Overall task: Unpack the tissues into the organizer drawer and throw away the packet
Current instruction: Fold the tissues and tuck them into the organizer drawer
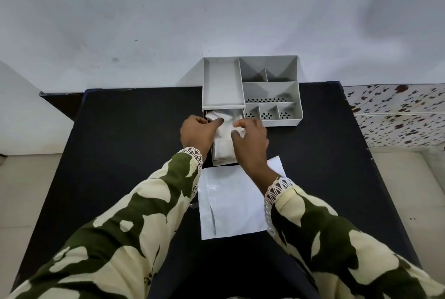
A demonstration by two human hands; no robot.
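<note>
A grey organizer (269, 87) stands at the far edge of the black table (120, 154). Its drawer (222, 162) is pulled out toward me and holds a crumpled stack of white tissues (224, 142). My left hand (197, 135) rests on the left side of the tissues, thumb pressing on them. My right hand (250, 140) touches their right side with fingers curled on the stack. The flat white packet (231, 205) lies on the table just in front of the drawer, partly under my right wrist.
A white wall rises behind the table. A patterned cloth surface (395, 115) sits to the right of the table. Pale floor shows on both sides. The organizer's top compartments hold nothing.
</note>
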